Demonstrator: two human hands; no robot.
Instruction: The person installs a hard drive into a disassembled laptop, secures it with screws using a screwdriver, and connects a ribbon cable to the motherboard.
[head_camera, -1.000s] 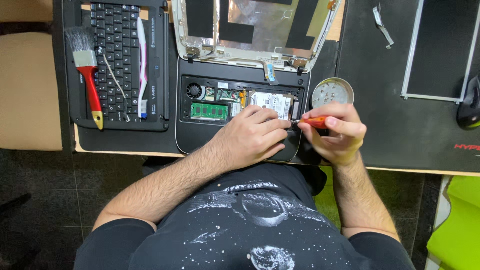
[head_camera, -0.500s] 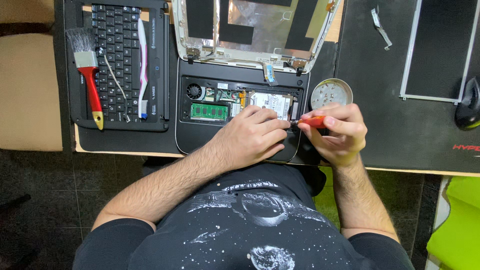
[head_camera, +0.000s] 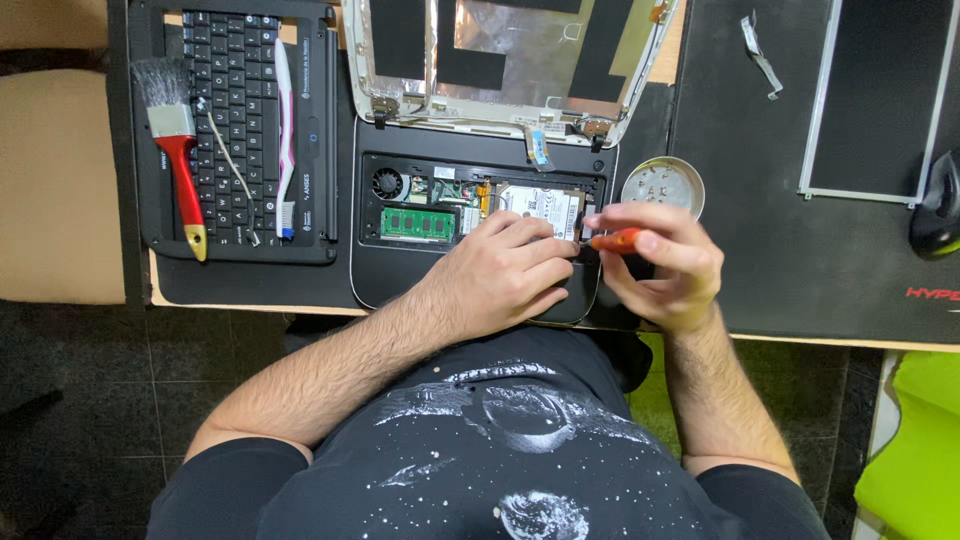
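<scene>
While the left hand lies flat on the opened laptop base, fingers loosely together, the right hand pinches a red screwdriver, tip at nine o'clock. A round metal dish sits at twelve o'clock; a keyboard lies farther off at ten o'clock.

Pretty even overhead light, nothing harsh. The silver foil-lined laptop lid shell catches a soft sheen, and the round shallow metal dish looks a bit washed out. Dark tiled floor goes murky at bottom left. Focus is sharp on the bench; shadows under the forearms are faint.
</scene>
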